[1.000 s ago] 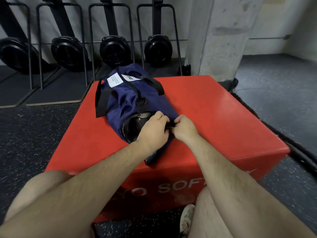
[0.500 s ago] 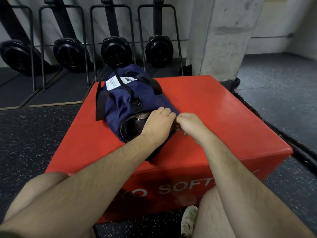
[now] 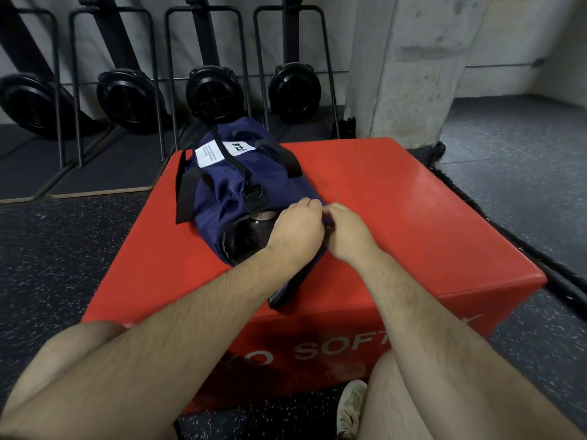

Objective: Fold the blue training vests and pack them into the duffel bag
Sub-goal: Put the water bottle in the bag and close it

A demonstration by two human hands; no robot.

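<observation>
My left hand (image 3: 295, 231) and right hand (image 3: 349, 238) touch at the centre of the frame. Both pinch the near end of the navy duffel bag (image 3: 222, 188), which lies on the red box (image 3: 413, 223).

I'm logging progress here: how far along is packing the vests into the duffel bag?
Looks nearly done: no loose vests lie on the red box, and the duffel bag bulges. In hand: the left hand and right hand both pinch fabric at the bag's near end, beside a dark opening that gapes. Left: closing that end. Whether vests are inside cannot be seen.
</observation>
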